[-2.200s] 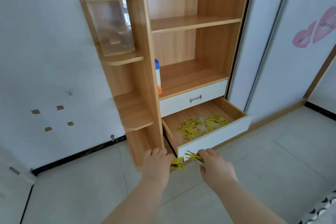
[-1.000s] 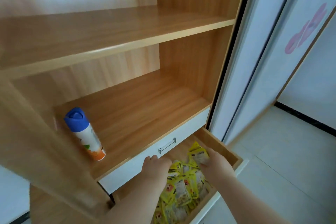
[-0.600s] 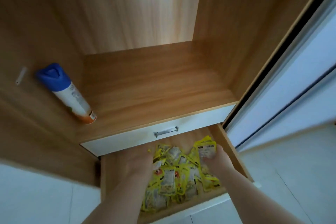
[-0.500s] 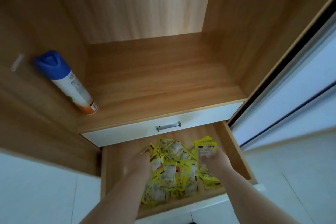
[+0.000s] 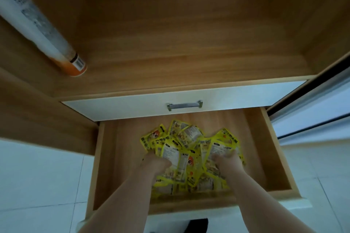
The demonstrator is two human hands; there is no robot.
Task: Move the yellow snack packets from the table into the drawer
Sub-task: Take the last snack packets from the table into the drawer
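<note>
The lower wooden drawer (image 5: 117,153) is pulled open and holds a heap of yellow snack packets (image 5: 181,138) in its middle. Both my hands reach down into it. My left hand (image 5: 154,163) is at the left side of the heap, fingers curled round a packet with a white label (image 5: 170,154). At the right side of the heap, my right hand (image 5: 228,162) grips a small bunch of packets (image 5: 219,148) that stands up above the others. Packets under my hands and forearms are partly hidden.
Just above the open drawer is a shut white drawer front with a metal handle (image 5: 184,104). A white spray can with a blue cap (image 5: 37,24) stands at the left of the wooden shelf (image 5: 170,47). A sliding door (image 5: 312,115) is on the right; pale floor tiles lie around.
I have come from standing before the cabinet to leaning over the drawer. Both hands carried packets in and now sit lower, on the heap.
</note>
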